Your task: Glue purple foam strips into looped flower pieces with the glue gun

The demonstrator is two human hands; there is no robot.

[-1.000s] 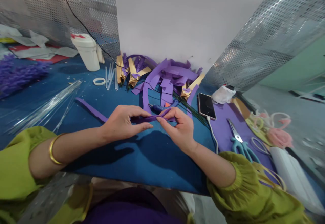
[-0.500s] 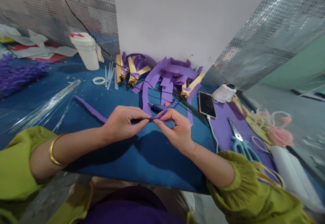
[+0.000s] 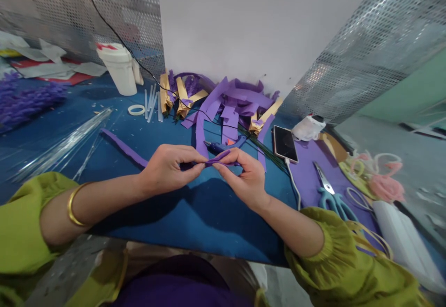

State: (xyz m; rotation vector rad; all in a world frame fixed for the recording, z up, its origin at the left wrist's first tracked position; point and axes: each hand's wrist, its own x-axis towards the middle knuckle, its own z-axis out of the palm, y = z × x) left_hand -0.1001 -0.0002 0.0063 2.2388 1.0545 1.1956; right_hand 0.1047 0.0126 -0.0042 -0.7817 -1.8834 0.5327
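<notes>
From the head camera I see my left hand (image 3: 167, 170) and right hand (image 3: 244, 177) meeting over the blue table (image 3: 195, 214), both pinched shut on one long purple foam strip (image 3: 218, 160). The strip is soft and matte; it is folded narrow where my fingertips squeeze it between the hands. Its free tail trails out left past my left hand and lies flat on the blue surface. A smooth gold bangle (image 3: 73, 205) rings my left forearm, and gathered lime-green sleeves (image 3: 334, 251) cover both arms.

Just behind my hands lies a blue glue gun (image 3: 223, 146), partly hidden by my fingers. Further back, against the white board, a loose heap of purple foam offcuts (image 3: 240, 102) is mixed with tan paper-backed pieces. Left of it sit clear glue sticks (image 3: 150, 98), a white tape ring (image 3: 135, 110) and a white plastic jar (image 3: 120, 69). To my right a dark glossy phone (image 3: 285, 143) lies flat on its white cable, and teal-handled scissors (image 3: 331, 195) rest on a purple sheet. Perforated metal panels (image 3: 365, 51) wall the bench.
</notes>
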